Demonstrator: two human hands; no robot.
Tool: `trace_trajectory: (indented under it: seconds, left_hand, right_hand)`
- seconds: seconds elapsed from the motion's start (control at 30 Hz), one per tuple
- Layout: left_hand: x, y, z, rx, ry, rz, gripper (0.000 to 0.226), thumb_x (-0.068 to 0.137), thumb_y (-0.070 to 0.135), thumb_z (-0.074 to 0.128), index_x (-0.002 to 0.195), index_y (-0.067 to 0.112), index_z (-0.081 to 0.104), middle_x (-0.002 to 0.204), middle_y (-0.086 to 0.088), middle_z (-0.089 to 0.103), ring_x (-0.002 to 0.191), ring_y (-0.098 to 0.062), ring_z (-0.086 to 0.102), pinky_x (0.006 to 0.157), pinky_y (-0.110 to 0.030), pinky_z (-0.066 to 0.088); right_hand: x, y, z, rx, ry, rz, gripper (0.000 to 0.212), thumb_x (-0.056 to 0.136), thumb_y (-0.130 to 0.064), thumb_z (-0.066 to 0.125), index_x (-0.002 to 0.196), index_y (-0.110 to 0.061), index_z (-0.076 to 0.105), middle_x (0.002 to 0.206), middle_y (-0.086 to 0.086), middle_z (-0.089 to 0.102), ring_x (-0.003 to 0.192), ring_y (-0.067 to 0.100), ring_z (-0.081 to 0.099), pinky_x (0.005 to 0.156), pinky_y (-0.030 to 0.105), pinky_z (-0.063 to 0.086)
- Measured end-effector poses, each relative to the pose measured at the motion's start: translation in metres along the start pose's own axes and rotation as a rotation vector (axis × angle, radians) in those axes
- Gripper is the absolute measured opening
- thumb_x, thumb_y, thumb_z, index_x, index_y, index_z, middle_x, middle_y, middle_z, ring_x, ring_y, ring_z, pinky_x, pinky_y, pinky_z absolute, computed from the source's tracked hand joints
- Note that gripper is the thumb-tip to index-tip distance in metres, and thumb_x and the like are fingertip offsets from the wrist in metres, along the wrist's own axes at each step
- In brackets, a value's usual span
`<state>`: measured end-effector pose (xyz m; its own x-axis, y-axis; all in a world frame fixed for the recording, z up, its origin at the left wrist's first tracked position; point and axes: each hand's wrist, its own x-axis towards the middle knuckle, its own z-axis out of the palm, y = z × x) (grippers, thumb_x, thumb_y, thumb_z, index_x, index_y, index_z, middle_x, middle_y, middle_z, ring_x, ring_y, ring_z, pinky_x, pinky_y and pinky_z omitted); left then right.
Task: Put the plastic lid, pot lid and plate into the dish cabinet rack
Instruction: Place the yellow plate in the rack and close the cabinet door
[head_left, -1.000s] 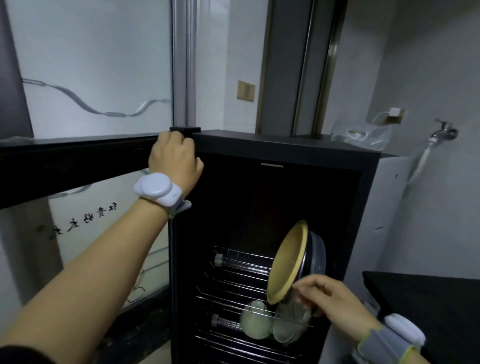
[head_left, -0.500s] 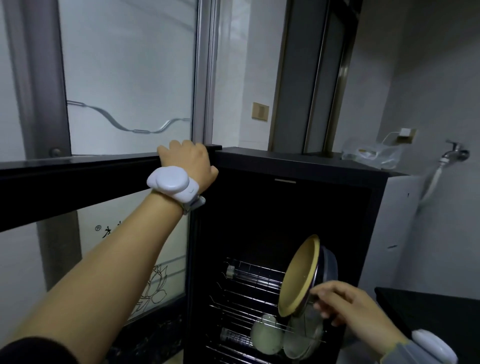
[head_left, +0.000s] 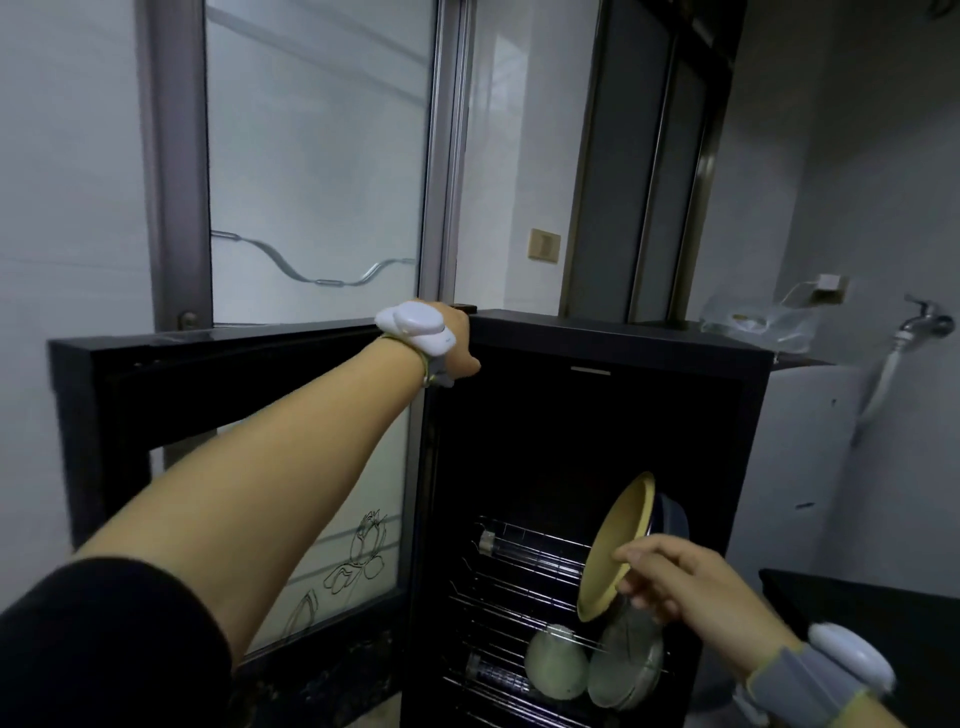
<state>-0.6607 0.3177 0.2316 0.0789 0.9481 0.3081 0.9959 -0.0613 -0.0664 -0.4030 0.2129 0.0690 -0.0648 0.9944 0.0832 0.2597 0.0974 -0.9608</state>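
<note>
A tall black dish cabinet (head_left: 613, 338) stands open with its wire rack (head_left: 519, 566) inside. My left hand (head_left: 457, 343) rests on the top corner of the cabinet beside the swung-out glass door (head_left: 208, 374). My right hand (head_left: 680, 582) grips the lower edge of a yellow plate (head_left: 615, 545) with a dark blue outside, held on edge over the rack. Below it, a pale green plastic lid (head_left: 556, 667) and a glass pot lid (head_left: 626, 662) stand upright side by side on a lower rack.
A frosted glass partition with a metal frame (head_left: 311, 156) rises behind the door. A plastic bag (head_left: 753, 325) lies on the cabinet top at the right. A wall tap (head_left: 930, 325) with a hose hangs at far right. A black counter (head_left: 883, 608) is at lower right.
The view has tilted upward and pulled closer. My left hand has slid slightly over the cabinet's top corner. My right hand still holds the plate at the rack, almost unmoved.
</note>
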Motion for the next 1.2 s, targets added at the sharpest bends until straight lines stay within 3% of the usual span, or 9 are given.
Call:
trace_trajectory:
  seconds: [0.07, 0.17, 0.3, 0.37, 0.47, 0.67, 0.8, 0.93, 1.2]
  left_hand:
    - [-0.006, 0.001, -0.011, -0.03, -0.061, 0.0, 0.034, 0.066, 0.031, 0.053, 0.036, 0.017, 0.043, 0.046, -0.003, 0.05, 0.047, -0.025, 0.047, 0.051, -0.021, 0.034]
    - [-0.008, -0.003, -0.027, -0.035, -0.128, 0.016, 0.034, 0.064, 0.033, 0.053, 0.038, 0.017, 0.037, 0.046, -0.005, 0.043, 0.051, -0.025, 0.04, 0.054, -0.024, 0.032]
    - [-0.017, -0.004, -0.056, -0.122, -0.231, -0.046, 0.052, 0.062, 0.053, 0.061, 0.091, 0.01, 0.061, 0.098, -0.01, 0.061, 0.087, -0.029, 0.06, 0.073, -0.029, 0.05]
    - [-0.025, -0.004, -0.07, -0.181, -0.303, -0.09, 0.052, 0.078, 0.043, 0.061, 0.117, 0.008, 0.054, 0.116, -0.011, 0.054, 0.113, -0.032, 0.054, 0.076, -0.034, 0.05]
    - [-0.031, -0.011, -0.082, -0.214, -0.422, -0.121, 0.053, 0.083, 0.033, 0.061, 0.127, 0.007, 0.047, 0.129, -0.015, 0.05, 0.12, -0.031, 0.049, 0.088, -0.037, 0.049]
    - [-0.048, -0.024, -0.083, -0.274, -0.443, -0.006, 0.045, 0.076, 0.032, 0.068, 0.117, 0.02, 0.055, 0.124, -0.01, 0.056, 0.115, -0.024, 0.052, 0.097, -0.035, 0.046]
    - [-0.052, -0.049, -0.077, -0.577, -0.357, 0.104, 0.027, 0.071, 0.025, 0.071, 0.097, 0.021, 0.065, 0.094, -0.003, 0.062, 0.091, -0.013, 0.052, 0.077, -0.022, 0.043]
    - [-0.058, -0.077, -0.061, -0.919, -0.325, 0.222, 0.05, 0.04, 0.034, 0.077, 0.088, 0.019, 0.071, 0.098, -0.004, 0.067, 0.095, -0.01, 0.059, 0.096, -0.021, 0.043]
    - [-0.052, -0.082, -0.021, -1.469, -0.138, 0.436, 0.063, 0.029, 0.039, 0.089, 0.081, 0.007, 0.074, 0.094, -0.007, 0.074, 0.097, -0.015, 0.067, 0.086, -0.021, 0.053]
  right_hand:
    - [-0.008, -0.005, 0.0, 0.001, -0.009, -0.018, 0.017, 0.089, -0.014, 0.055, 0.082, -0.012, 0.071, 0.062, 0.003, 0.068, 0.053, 0.011, 0.059, 0.047, 0.019, 0.043]
    - [-0.019, -0.013, -0.003, -0.017, -0.022, -0.045, 0.017, 0.089, -0.014, 0.054, 0.083, -0.012, 0.07, 0.064, 0.004, 0.068, 0.054, 0.012, 0.059, 0.046, 0.019, 0.044]
    - [-0.029, -0.02, -0.007, -0.04, -0.024, -0.08, 0.016, 0.089, -0.016, 0.055, 0.084, -0.014, 0.071, 0.065, 0.002, 0.068, 0.056, 0.011, 0.059, 0.049, 0.02, 0.044]
    - [-0.032, -0.023, -0.008, -0.048, -0.02, -0.092, 0.016, 0.089, -0.018, 0.056, 0.084, -0.016, 0.07, 0.066, 0.001, 0.068, 0.057, 0.011, 0.059, 0.05, 0.019, 0.043]
    - [-0.034, -0.025, -0.008, -0.059, -0.025, -0.098, 0.015, 0.088, -0.017, 0.056, 0.084, -0.016, 0.07, 0.065, 0.001, 0.068, 0.055, 0.009, 0.059, 0.048, 0.017, 0.042]
    - [-0.035, -0.03, -0.009, -0.079, -0.029, -0.122, 0.013, 0.087, -0.016, 0.058, 0.085, -0.017, 0.071, 0.066, 0.0, 0.069, 0.057, 0.01, 0.061, 0.05, 0.017, 0.043]
    - [-0.033, -0.033, -0.007, -0.089, -0.047, -0.14, 0.013, 0.088, -0.014, 0.057, 0.088, -0.014, 0.07, 0.067, 0.001, 0.068, 0.056, 0.009, 0.061, 0.049, 0.015, 0.043]
    - [-0.029, -0.037, -0.007, -0.083, -0.029, -0.154, 0.014, 0.088, -0.013, 0.056, 0.088, -0.015, 0.069, 0.068, 0.001, 0.068, 0.056, 0.007, 0.06, 0.049, 0.014, 0.043]
    - [-0.014, -0.054, -0.01, -0.12, 0.043, -0.242, 0.015, 0.09, -0.017, 0.053, 0.093, -0.016, 0.067, 0.078, -0.001, 0.067, 0.069, 0.007, 0.06, 0.056, 0.008, 0.045]
